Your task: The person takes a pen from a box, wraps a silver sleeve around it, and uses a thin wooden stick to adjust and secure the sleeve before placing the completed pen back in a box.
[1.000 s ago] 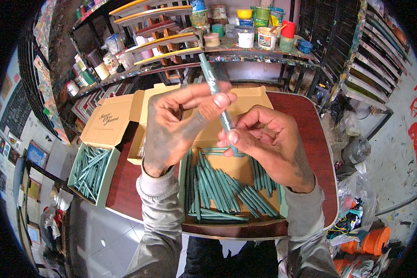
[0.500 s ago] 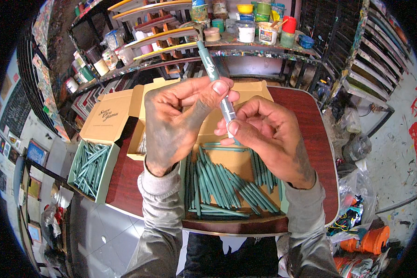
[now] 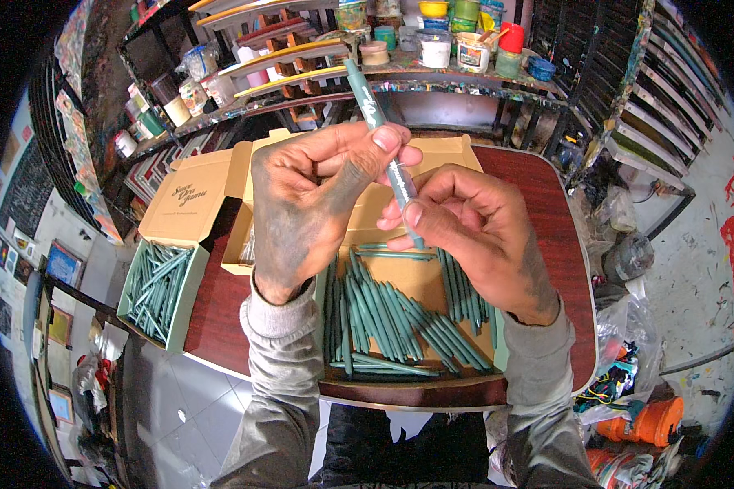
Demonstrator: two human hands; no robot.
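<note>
A slim dark-green pen (image 3: 364, 96) with white print slants between my two hands, its top end up and to the left. My left hand (image 3: 306, 200) pinches it around the middle between thumb and fingers. Lower down, the thumb and fingers of my right hand (image 3: 485, 232) close on the pen's bottom end. Beneath both hands lies an open cardboard box (image 3: 422, 283), with many similar green pens (image 3: 383, 318) in loose rows on its bottom. My forearms and the hands hide parts of this box.
On the left of the dark-red table (image 3: 538, 183) stands another open box (image 3: 189, 306) full of green pens (image 3: 159, 285). A smaller open box (image 3: 236, 244) sits between them, partly behind my left hand. Paint-tub shelves (image 3: 432, 80) run behind; an orange container (image 3: 656, 420) is at lower right.
The pen and both hands have risen slightly, and the pen's lower part shows less glare and more of its print. Both hands keep their hold.
</note>
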